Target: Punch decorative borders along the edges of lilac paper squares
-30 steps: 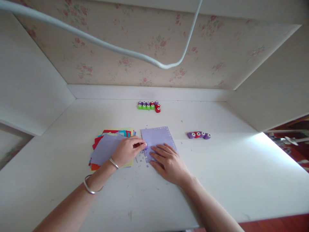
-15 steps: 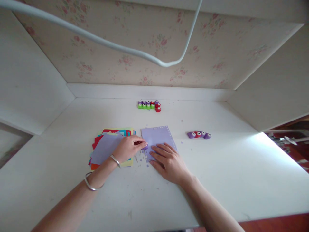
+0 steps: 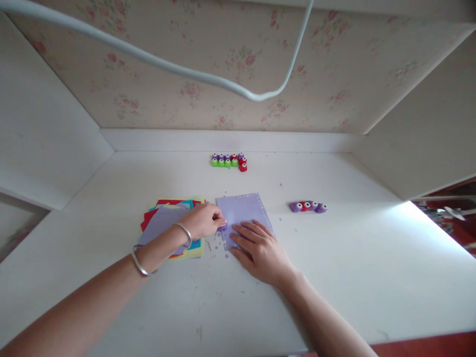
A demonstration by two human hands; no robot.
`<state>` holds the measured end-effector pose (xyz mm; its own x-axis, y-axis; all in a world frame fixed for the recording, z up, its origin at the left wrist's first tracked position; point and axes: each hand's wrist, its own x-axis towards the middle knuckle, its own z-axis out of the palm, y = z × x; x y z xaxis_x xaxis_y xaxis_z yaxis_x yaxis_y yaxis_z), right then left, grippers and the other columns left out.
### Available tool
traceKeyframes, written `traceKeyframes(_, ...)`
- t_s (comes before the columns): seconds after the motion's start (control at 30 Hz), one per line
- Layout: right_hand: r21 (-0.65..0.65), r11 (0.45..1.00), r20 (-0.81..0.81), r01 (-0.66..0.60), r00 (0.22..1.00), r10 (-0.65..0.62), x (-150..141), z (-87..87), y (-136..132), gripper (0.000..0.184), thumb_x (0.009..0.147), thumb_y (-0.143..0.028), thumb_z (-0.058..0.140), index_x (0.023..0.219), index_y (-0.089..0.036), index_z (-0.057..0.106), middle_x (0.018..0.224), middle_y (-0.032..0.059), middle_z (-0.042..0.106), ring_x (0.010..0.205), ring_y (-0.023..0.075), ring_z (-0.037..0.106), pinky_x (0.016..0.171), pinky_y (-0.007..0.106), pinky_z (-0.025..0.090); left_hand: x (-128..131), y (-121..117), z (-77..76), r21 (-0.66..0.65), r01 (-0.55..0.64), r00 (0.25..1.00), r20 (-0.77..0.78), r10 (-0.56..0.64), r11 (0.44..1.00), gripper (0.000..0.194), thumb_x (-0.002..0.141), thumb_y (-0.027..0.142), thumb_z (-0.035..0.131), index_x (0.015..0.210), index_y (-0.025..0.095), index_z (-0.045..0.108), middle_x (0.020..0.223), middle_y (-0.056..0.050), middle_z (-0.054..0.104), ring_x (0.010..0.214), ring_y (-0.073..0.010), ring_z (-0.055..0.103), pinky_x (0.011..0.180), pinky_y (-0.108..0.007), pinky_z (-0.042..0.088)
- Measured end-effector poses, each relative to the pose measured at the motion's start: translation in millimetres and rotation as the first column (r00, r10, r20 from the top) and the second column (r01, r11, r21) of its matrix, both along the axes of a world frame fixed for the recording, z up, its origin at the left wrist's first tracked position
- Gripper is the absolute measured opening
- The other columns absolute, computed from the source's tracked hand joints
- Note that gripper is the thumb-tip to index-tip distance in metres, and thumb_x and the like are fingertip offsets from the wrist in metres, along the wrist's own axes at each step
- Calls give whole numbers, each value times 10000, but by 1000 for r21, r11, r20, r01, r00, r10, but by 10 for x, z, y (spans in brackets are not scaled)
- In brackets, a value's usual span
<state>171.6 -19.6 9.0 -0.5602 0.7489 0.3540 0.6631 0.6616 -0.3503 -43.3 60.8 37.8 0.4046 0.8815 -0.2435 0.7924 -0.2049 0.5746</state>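
A purple sheet of paper lies on the table, with small punched holes along its top and right edges. My right hand rests on its lower part, palm down with fingers stretched out. At the sheet's left edge, my left hand is closed around a small purple craft punch, thumb on its top. Most of that punch is hidden by the fingers. Bits of purple paper are scattered below it. Beneath my left wrist sits a stack of coloured paper, a purple sheet uppermost.
Green, purple and red craft punches stand grouped near the back wall. Another row of purple and red punches is at the right. A white cable hangs across the top of the view, in front of flowered wallpaper.
My left forearm and wrist have risen and turned, and the left fingers have curled more over the punch. My right hand and the purple sheet stay in place.
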Motion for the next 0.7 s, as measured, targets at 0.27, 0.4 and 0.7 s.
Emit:
traceKeyframes(0.27, -7, 1000, -12, 5, 1000, -5, -8, -1, 3, 291, 957, -356, 552, 1206, -260, 669, 1262, 53, 675, 1197, 246, 592, 1101, 492, 401, 124, 128, 113, -56, -19, 988, -155, 10, 998, 106, 693, 259, 707, 618, 199, 662, 590, 8, 661, 572, -136, 585, 494, -210, 343)
traceKeyframes(0.4, 21, 1000, -21, 11, 1000, -11, -10, -1, 1, 292, 949, -361, 567, 1201, -264, 675, 1242, 59, 685, 1177, 243, 606, 1087, 483, 419, 134, 138, 164, -70, -4, 981, -191, -9, 998, 113, 686, 272, 703, 608, 201, 662, 567, 17, 644, 563, -129, 574, 490, -203, 336)
traceKeyframes(0.7, -17, 1000, -6, 6, 1000, -6, -5, -1, -6, 302, 971, -371, 530, 1221, -260, 658, 1279, 49, 665, 1208, 251, 581, 1101, 499, 397, 126, 146, 124, -69, 8, 975, -222, -23, 998, 117, 715, 302, 675, 647, 207, 679, 632, -8, 682, 597, -150, 593, 514, -220, 354)
